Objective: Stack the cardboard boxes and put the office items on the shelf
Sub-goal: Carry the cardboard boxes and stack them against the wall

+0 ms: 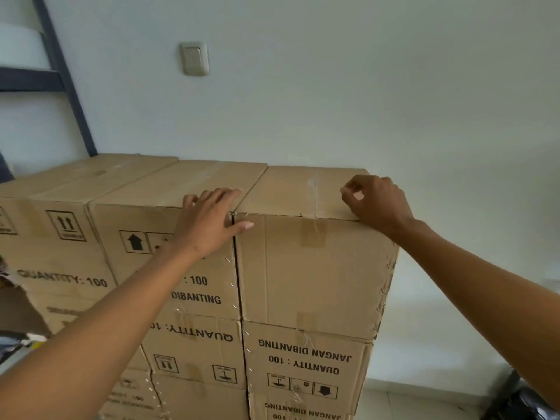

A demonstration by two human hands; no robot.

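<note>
Left hand (209, 221), grip apart, lies flat across the seam beside the top right box (315, 268); right hand (377, 201), grip curled together, rests on its right edge, bare wall (363, 86) behind.

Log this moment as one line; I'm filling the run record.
stage: stacking | left hand: flat across the seam at the middle top box | right hand: curled on the right top box | shelf: left

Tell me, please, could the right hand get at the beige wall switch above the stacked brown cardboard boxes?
Probably yes: the right hand rests on the top right cardboard box, and only bare wall lies between it and the wall switch.
</note>
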